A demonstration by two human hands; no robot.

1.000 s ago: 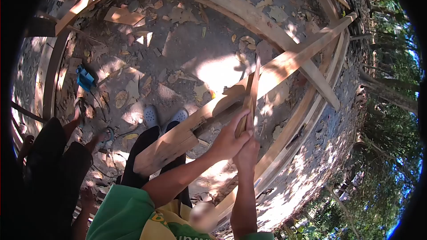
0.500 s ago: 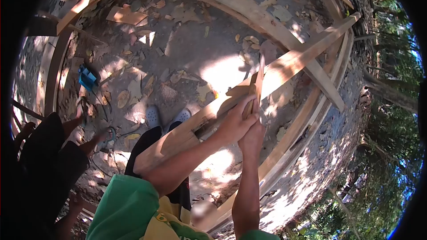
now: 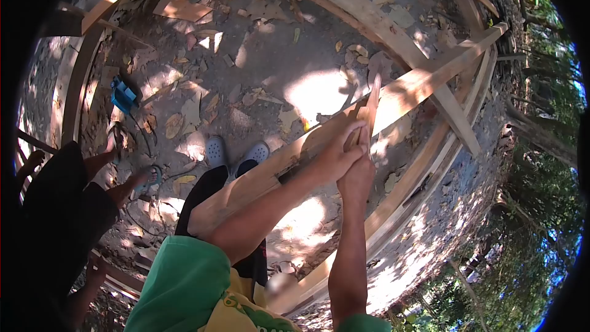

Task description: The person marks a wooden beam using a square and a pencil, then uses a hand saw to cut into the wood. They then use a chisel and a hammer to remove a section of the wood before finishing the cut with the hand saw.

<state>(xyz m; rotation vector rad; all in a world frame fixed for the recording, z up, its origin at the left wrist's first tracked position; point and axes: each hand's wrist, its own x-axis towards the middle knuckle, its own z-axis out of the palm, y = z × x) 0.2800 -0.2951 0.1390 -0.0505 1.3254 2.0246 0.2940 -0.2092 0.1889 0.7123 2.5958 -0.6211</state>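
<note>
Both my hands are close together at the middle of the view, wrapped round a narrow wooden piece (image 3: 373, 101) that points away from me. My left hand (image 3: 345, 150) grips it near its lower end, and my right hand (image 3: 359, 175) is closed just below and beside it. The piece stands against a long wooden beam (image 3: 424, 83), which runs diagonally from under my left forearm to the upper right. A dark notch (image 3: 289, 175) shows in the beam beside my left forearm.
Another beam (image 3: 369, 15) crosses at the upper right. A blue tool (image 3: 123, 94) lies on the leafy ground at left. A person in dark clothes (image 3: 61, 209) is at the lower left. More boards (image 3: 399, 200) lie at right.
The view has shifted a little, so the beams and ground appear moved slightly. My hands keep their hold on the wooden piece. The other person's foot shows more clearly.
</note>
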